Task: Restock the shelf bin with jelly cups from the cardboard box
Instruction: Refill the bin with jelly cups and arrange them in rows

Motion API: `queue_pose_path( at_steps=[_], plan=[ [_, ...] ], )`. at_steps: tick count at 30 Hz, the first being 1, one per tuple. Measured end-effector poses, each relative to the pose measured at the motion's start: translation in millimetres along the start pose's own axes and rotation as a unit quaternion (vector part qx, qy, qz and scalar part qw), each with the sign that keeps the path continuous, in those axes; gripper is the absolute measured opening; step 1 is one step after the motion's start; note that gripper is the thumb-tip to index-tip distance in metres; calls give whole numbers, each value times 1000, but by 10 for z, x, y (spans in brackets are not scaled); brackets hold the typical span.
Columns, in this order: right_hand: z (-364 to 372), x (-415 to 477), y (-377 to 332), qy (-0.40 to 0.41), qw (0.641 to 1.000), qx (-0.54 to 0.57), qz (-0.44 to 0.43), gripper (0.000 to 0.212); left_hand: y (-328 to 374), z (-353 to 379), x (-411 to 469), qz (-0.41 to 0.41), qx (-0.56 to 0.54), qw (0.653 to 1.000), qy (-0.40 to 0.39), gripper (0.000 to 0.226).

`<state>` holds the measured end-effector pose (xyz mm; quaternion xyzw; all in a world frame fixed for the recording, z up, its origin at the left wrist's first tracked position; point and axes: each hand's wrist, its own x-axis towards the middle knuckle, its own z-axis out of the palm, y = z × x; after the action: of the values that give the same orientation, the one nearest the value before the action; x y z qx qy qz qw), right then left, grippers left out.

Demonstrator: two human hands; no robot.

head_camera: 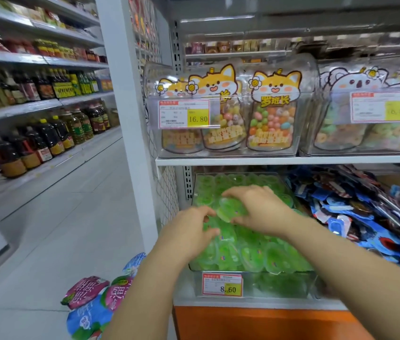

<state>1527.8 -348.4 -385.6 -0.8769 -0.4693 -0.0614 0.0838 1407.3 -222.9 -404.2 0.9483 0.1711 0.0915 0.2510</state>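
A clear plastic shelf bin [255,284] on the lower shelf is heaped with several green jelly cups [250,251]. Both my hands are over the heap. My right hand [257,208] curls its fingers and thumb round one green jelly cup [232,208] near the middle of the bin. My left hand [190,225] is just left of that cup, its fingers curled over the cups at the bin's left side; what it holds is hidden. The cardboard box is not in view.
A price tag reading 8.60 [222,284] hangs on the bin's front. Blue and dark snack packs [356,212] are piled to the right. Clear candy bins [226,114] stand on the shelf above. Pink and blue pouches [93,298] lie low on the left, beside the aisle floor [54,231].
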Motion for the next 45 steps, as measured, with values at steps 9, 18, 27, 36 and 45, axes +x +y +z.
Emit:
queue_pose_path(
  at_steps=[9,18,27,36,45],
  plan=[
    [6,-190,90,-108,985,-117,-64,63,58,51,-50,1,166,982,-94,56],
    [87,-222,154,-78,979,-145,-119,67,-6,34,12,-5,75,997,-9,34],
    [87,-252,161,-98,978,-133,-125,58,147,18,44,-106,-528,842,27,18],
    [129,-317,227,-71,986,-90,-121,46,189,78,84,-185,-669,720,-25,38],
    [-24,-281,90,73,973,217,-23,47,195,148,117,-146,-704,694,-37,33]
  ],
)
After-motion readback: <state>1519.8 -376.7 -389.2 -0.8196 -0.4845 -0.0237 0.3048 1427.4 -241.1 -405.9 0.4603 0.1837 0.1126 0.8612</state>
